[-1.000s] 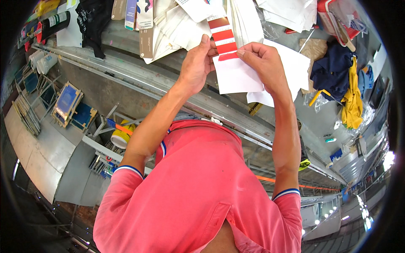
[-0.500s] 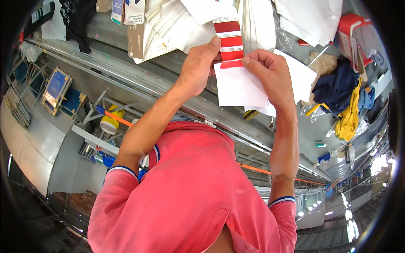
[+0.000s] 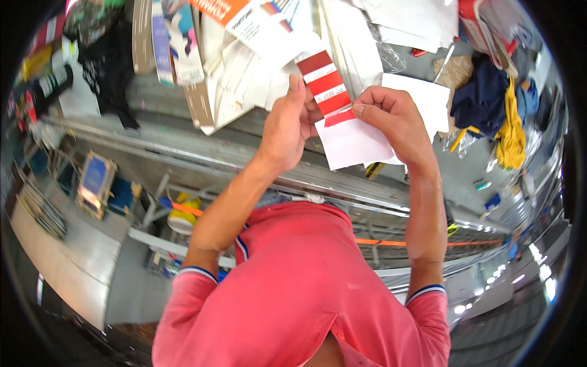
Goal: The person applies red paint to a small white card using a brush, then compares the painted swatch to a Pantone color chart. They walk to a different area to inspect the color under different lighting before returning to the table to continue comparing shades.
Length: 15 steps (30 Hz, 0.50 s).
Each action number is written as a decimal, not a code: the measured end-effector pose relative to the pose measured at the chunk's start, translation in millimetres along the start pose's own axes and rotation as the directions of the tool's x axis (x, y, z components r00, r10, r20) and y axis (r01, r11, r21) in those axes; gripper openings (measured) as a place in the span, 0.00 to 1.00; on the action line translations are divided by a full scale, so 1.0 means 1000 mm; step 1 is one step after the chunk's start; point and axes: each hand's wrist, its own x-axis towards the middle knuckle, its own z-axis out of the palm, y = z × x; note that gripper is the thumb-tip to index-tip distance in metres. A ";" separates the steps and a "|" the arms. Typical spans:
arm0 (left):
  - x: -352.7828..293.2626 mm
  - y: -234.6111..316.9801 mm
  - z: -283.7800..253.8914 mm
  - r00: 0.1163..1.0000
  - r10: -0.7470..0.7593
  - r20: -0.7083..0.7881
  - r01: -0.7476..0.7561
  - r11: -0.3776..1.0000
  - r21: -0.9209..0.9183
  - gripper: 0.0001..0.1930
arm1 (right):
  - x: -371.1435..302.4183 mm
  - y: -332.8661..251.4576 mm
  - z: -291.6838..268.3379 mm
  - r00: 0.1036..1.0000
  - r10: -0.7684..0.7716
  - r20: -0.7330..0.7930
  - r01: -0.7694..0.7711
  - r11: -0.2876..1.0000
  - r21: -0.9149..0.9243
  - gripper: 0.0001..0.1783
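Person's left hand [image 3: 284,131]: thumb raised, fingers at left edge of red swatch strip [image 3: 324,84], grip can't tell | right hand [image 3: 396,125]: pinching red-topped white paper slip [image 3: 354,147] | strip upper centre of frame, slip just below | navy cloth [image 3: 480,101] upper right

Left hand [image 3: 284,131] partly hidden behind red swatch strip [image 3: 333,87], print [image 3: 320,73] blurred; orange-white card [image 3: 260,30] cut by top edge.

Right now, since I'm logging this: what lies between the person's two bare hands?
In the head view, a red-banded paper strip and a red-edged white paper sheet.
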 end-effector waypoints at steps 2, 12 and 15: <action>-0.001 0.004 0.003 0.999 -0.033 0.033 0.033 0.999 -0.017 0.39 | -0.003 -0.005 -0.001 1.000 0.019 -0.013 -0.019 0.999 -0.026 0.10; 0.004 0.028 0.001 0.915 -0.373 0.155 0.394 0.908 -0.141 0.45 | -0.014 -0.026 0.000 0.983 0.168 -0.079 -0.175 0.980 -0.097 0.10; 0.007 0.028 -0.004 0.886 -0.421 0.196 0.455 0.871 -0.184 0.45 | -0.016 -0.026 0.001 0.968 0.225 -0.109 -0.239 0.962 -0.135 0.09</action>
